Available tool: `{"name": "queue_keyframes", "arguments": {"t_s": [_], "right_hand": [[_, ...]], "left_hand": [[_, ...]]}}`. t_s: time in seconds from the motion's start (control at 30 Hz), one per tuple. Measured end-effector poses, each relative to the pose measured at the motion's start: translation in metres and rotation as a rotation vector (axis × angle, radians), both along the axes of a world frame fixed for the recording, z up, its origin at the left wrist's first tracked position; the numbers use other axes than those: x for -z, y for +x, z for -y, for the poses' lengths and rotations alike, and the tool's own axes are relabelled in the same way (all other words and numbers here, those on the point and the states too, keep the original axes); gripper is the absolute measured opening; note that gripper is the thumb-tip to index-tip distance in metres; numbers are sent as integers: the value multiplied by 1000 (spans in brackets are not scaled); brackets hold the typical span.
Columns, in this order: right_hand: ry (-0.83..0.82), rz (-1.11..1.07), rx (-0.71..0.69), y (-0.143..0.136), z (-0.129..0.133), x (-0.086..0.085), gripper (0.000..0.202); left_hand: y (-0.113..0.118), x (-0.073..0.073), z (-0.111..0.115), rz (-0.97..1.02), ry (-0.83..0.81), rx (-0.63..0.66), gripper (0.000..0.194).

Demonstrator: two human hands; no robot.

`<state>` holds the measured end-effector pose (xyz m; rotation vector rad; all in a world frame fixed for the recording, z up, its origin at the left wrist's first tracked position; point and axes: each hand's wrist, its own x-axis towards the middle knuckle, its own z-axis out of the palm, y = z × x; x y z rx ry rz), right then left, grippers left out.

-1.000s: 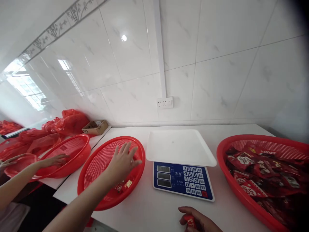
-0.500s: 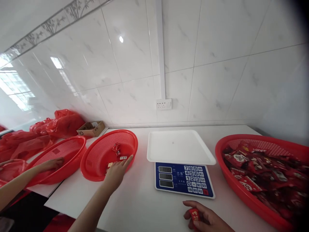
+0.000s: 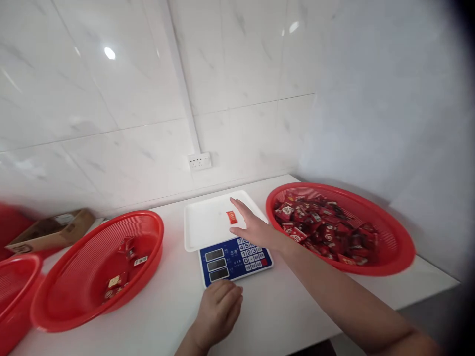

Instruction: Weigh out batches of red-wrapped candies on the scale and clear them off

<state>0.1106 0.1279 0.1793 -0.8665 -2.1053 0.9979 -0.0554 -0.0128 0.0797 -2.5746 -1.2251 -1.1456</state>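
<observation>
Right forearm (image 3: 326, 287) slants in from lower right, right hand (image 3: 256, 230) spread over the white tray (image 3: 202, 222), gripping nothing, small red packet (image 3: 232, 217) lying there just before it; left hand (image 3: 220, 309) curled near the scale (image 3: 237, 259), contents hidden, hold uncertain.

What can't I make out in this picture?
In the head view:
Inside the left hand: hidden by the hand itself.
Scale displays: too small and dim to read.
Under the top packets in the right basket: hidden by them.
Leftmost basket: cut off by the left edge.
</observation>
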Motion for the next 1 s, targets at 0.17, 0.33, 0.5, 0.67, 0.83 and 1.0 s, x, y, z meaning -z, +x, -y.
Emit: {"name": "queue_keyframes", "arguments": {"t_s": [0.17,0.33,0.5,0.67,0.83,1.0], "right_hand": [[181,407,242,55,-30,0,63],[139,582,328,94,-72,15,45],[238,705,356,106,-87,26,41],[323,862,253,122,-83,31,55],[342,1006,210,146,-75,27,36],[308,1049,237,178,-63,13,29]], "left_hand": [[21,20,1,-88,-254,103,14],[22,28,-3,-4,-471,90,15],[18,24,-3,39,-528,63,16],[17,21,-2,41,-548,50,16],[15,25,-2,-1,-488,57,16],[14,27,-5,-22,-454,66,16]]}}
